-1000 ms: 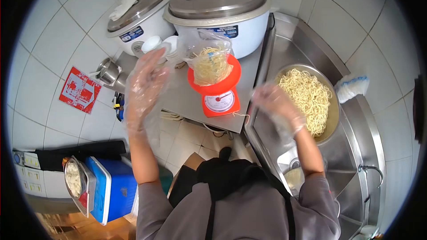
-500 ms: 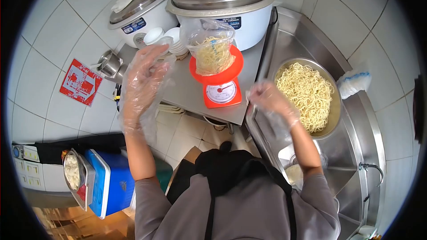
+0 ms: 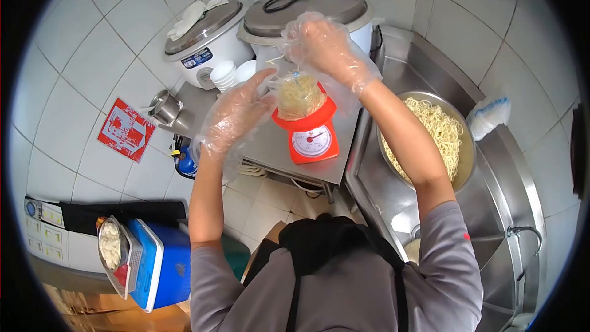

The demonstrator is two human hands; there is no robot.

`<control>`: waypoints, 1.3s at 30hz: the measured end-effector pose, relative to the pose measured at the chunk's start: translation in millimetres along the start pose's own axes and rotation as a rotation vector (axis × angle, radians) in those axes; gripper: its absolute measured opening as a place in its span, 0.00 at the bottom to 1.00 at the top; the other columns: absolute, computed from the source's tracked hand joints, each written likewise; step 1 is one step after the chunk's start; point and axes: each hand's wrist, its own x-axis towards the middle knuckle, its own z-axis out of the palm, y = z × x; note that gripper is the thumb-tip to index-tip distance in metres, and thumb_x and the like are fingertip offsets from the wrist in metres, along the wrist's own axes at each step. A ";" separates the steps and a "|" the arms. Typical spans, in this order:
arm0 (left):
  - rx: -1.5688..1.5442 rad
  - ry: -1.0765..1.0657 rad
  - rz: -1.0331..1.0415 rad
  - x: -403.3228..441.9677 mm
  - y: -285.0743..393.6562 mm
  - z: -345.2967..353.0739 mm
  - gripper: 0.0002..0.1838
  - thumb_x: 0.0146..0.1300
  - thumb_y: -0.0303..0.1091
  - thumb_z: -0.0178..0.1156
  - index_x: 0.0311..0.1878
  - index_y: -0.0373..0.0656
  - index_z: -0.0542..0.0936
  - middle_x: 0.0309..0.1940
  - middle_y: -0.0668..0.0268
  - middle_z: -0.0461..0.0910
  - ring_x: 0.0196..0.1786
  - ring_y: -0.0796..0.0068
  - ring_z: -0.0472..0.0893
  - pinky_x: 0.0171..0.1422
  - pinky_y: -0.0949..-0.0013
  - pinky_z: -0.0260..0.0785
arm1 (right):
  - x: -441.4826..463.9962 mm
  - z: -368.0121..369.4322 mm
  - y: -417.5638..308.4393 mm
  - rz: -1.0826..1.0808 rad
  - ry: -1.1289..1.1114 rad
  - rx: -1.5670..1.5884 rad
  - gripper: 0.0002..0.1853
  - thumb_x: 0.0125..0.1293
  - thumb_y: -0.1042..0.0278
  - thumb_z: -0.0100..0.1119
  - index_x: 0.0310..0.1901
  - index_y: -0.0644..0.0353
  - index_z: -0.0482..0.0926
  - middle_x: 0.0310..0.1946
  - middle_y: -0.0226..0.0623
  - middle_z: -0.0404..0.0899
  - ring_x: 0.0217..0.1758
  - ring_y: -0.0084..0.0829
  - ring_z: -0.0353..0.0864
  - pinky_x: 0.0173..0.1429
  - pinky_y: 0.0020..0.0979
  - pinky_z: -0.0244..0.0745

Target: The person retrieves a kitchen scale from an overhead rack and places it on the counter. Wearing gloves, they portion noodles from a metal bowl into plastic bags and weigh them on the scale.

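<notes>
A clear plastic bag of noodles (image 3: pixel 300 95) rests on the red pan of a kitchen scale (image 3: pixel 312 142). My left hand (image 3: pixel 239 114), in a clear plastic glove, is beside the bag's left side with its fingers apart. Above the bag is my right hand (image 3: pixel 319 43), gloved too, with its fingers closed together; a short strand of noodle shows near it, over the bag's mouth. Whether the fingers grip anything is hidden. A large metal bowl of noodles (image 3: pixel 433 138) sits at the sink, beneath my right forearm.
Two rice cookers (image 3: pixel 212 55) stand behind the scale, with stacked white cups (image 3: pixel 222 75) in front. A metal pot (image 3: pixel 165 107) is at the left. A blue cooler (image 3: pixel 172 264) stands lower left. A faucet (image 3: pixel 525 232) and a plastic bag (image 3: pixel 490 117) are at the right.
My right hand has moved from beside the noodle bowl up and left to above the bag. My left hand has moved right, closer to the bag.
</notes>
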 end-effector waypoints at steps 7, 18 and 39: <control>0.000 0.174 0.034 -14.1 -1.6 -7.1 0.20 0.60 0.35 0.58 0.56 0.52 0.71 0.21 0.69 0.71 0.27 0.80 0.72 0.34 0.72 0.67 | -15.7 -49.5 37.7 0.190 0.144 0.029 0.15 0.53 0.57 0.62 0.27 0.63 0.77 0.25 0.48 0.77 0.32 0.47 0.78 0.39 0.40 0.73; -0.129 0.245 0.123 -14.6 -4.2 -24.3 0.13 0.61 0.34 0.57 0.48 0.42 0.76 0.43 0.63 0.77 0.45 0.72 0.76 0.50 0.70 0.67 | -231.5 -70.9 149.1 0.659 -0.973 -0.331 0.16 0.56 0.60 0.53 0.42 0.60 0.80 0.43 0.47 0.79 0.48 0.45 0.78 0.51 0.39 0.74; -0.330 0.065 0.135 -37.6 28.8 -8.4 0.14 0.59 0.27 0.57 0.50 0.39 0.76 0.45 0.63 0.75 0.45 0.77 0.72 0.49 0.74 0.66 | -177.0 -174.6 103.8 0.694 -0.424 -0.218 0.06 0.55 0.70 0.58 0.31 0.63 0.79 0.31 0.41 0.81 0.37 0.36 0.80 0.42 0.32 0.72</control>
